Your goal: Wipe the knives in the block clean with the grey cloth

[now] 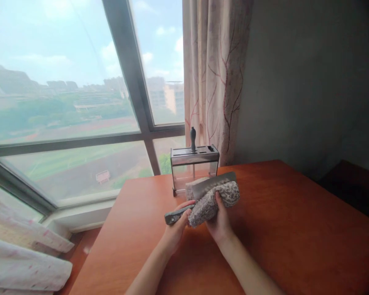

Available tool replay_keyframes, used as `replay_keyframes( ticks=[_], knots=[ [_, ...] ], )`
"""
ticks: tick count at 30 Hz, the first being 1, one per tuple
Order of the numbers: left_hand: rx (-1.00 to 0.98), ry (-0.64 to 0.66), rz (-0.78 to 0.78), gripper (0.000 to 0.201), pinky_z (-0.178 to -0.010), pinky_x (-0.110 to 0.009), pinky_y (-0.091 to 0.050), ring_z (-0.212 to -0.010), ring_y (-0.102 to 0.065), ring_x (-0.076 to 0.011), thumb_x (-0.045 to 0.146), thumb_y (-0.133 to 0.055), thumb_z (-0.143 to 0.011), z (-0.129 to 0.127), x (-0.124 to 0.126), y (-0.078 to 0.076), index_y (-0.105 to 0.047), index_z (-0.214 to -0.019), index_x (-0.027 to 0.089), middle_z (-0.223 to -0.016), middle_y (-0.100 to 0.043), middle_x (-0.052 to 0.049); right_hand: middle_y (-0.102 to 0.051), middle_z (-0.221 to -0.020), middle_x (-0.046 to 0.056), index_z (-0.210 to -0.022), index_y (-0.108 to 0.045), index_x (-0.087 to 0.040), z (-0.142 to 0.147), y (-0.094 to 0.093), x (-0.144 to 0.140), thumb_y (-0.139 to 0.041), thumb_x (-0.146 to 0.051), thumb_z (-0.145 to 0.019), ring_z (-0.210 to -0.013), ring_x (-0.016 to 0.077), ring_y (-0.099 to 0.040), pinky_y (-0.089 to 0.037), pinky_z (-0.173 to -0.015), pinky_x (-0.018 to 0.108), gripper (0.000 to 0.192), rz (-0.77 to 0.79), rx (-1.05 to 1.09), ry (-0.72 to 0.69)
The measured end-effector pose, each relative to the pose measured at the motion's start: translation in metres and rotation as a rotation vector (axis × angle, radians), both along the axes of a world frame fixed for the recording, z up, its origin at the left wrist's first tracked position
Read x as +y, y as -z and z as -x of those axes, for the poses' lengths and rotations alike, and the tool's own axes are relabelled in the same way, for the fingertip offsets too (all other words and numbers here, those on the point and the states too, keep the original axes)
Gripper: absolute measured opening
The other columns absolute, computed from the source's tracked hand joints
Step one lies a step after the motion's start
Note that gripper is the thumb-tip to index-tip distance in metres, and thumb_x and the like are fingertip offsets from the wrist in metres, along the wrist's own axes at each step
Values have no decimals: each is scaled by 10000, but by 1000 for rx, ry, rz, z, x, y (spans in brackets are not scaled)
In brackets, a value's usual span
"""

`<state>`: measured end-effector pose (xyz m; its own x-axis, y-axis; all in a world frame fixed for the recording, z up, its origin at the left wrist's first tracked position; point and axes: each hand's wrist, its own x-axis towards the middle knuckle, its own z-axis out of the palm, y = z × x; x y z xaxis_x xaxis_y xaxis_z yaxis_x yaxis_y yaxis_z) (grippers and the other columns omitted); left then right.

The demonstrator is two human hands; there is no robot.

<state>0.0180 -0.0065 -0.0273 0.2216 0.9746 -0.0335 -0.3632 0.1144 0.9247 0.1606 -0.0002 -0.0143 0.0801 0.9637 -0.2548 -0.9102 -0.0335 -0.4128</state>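
The left hand (178,223) grips the grey handle of a big knife (203,192), and the right hand (219,219) squeezes a fuzzy grey cloth (213,198) around the flat blade, just above the orange table (279,229). To do this well, I think the cloth should slide along the flat side, with fingers kept off the sharp edge. The knife box (194,166) stands at 12 o'clock from the hands with one dark handle sticking up, and I see no words to read anywhere.
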Motion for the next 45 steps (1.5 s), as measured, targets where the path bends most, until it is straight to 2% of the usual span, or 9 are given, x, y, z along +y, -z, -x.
replay_keyframes(
  ticks=[4,9,12,16,19,24,36,40,45],
  knots=[
    [10,35,8,402,-645,-269,-400,-742,-557,-170,397,-668,-773,6,1,-5,-653,-1108,175,-992,-650,-104,-724,-1004,15,-1032,-664,-216,0,1,0,-729,-428,-714,-887,201,-665,-531,-800,326,388,13,-11,-42],
    [-53,35,-65,411,-592,-254,-358,-638,-499,-133,377,-668,-778,12,6,-10,-653,-1113,138,-814,-641,-72,-726,-987,-13,-1040,-660,-245,-20,-2,8,-729,-429,-713,-895,192,-664,-529,-799,316,382,6,-39,35],
    [-77,74,-82,388,-608,-268,-364,-664,-540,-156,374,-615,-824,18,9,-12,-642,-1127,133,-771,-643,-78,-722,-1003,-22,-1058,-652,-260,-34,-5,14,-722,-407,-726,-919,184,-660,-529,-813,315,370,-21,-30,112],
    [-83,94,-41,383,-654,-294,-396,-846,-623,-246,385,-602,-830,26,11,-16,-642,-1122,140,-932,-681,-139,-715,-1026,-33,-1080,-643,-275,-45,-5,19,-715,-396,-731,-944,177,-653,-521,-841,315,376,-43,-48,179],
    [-118,77,1,363,-657,-289,-404,-886,-639,-262,381,-611,-823,30,14,-18,-650,-1099,148,-989,-685,-139,-718,-1005,-41,-1087,-643,-280,-47,-5,19,-723,-372,-725,-917,171,-656,-521,-836,313,382,-34,-50,201],
    [-176,51,39,346,-660,-285,-418,-820,-655,-236,377,-649,-793,32,16,-16,-662,-1059,157,-961,-697,-113,-716,-1009,-23,-1081,-648,-259,-46,-7,15,-724,-368,-723,-906,175,-654,-520,-828,317,382,-65,-40,148],
    [-162,3,53,416,-630,-265,-407,-779,-653,-208,354,-671,-782,29,10,-11,-620,-1148,163,-913,-699,-101,-721,-917,-9,-957,-672,-230,-17,2,8,-742,-403,-692,-843,195,-657,-523,-808,334,324,-57,-44,-59],
    [-149,23,54,416,-647,-262,-405,-780,-649,-199,367,-652,-798,27,9,-13,-620,-1161,168,-879,-698,-94,-729,-906,-2,-948,-677,-215,-25,2,11,-739,-364,-704,-825,192,-664,-535,-790,327,293,-13,-46,-16],
    [-112,41,27,377,-638,-269,-404,-766,-645,-200,354,-654,-798,26,10,-16,-645,-1120,156,-883,-693,-101,-733,-936,-11,-997,-670,-233,-43,0,17,-742,-362,-706,-839,178,-672,-550,-762,304,326,7,-60,119]
  ],
)
